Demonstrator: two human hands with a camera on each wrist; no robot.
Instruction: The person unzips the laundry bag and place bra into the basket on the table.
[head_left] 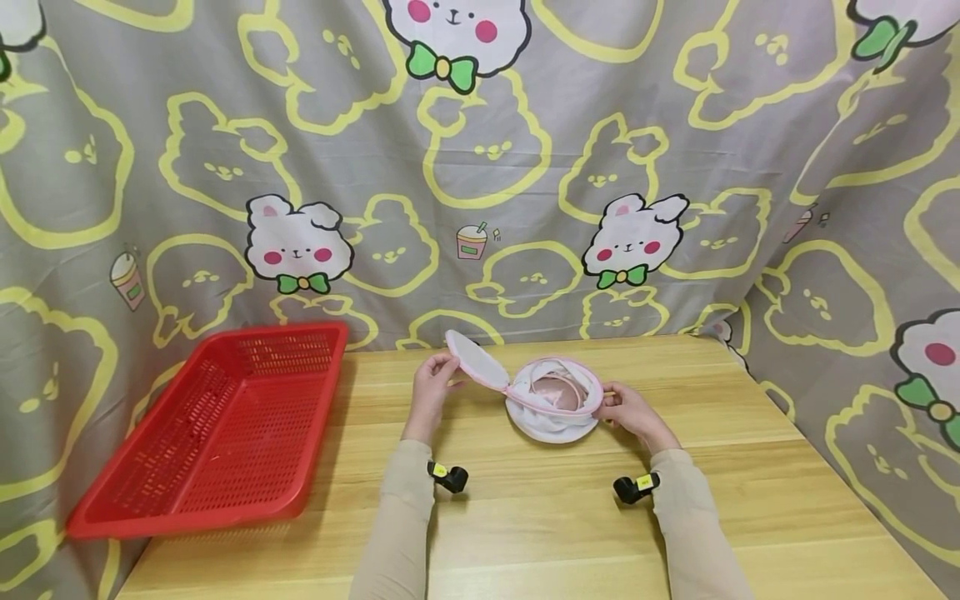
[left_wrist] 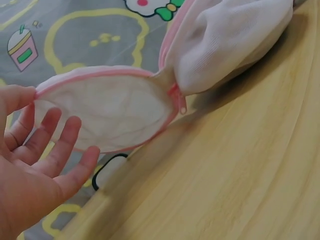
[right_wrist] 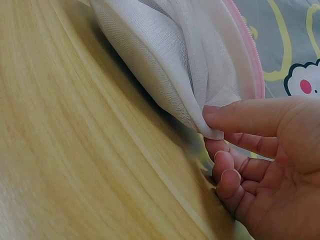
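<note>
A round white mesh laundry bag (head_left: 551, 427) with pink zipper trim sits on the table, its lid (head_left: 478, 363) folded out to the left. Inside the opening shows something pale pink (head_left: 558, 392); its kind is unclear. My left hand (head_left: 431, 393) pinches the lid's outer edge between thumb and index finger, the other fingers spread loosely. On the opposite side, my right hand (head_left: 632, 410) pinches the bag's white mesh wall between thumb and fingers. A pink zipper pull (left_wrist: 182, 104) hangs near the hinge in the left wrist view.
A red perforated plastic basket (head_left: 187, 525) stands at the left of the wooden table (head_left: 540, 533). Behind and to the right hangs a grey curtain (head_left: 517, 225) with yellow outlines and white cartoon animals. Small black cameras are strapped to both wrists.
</note>
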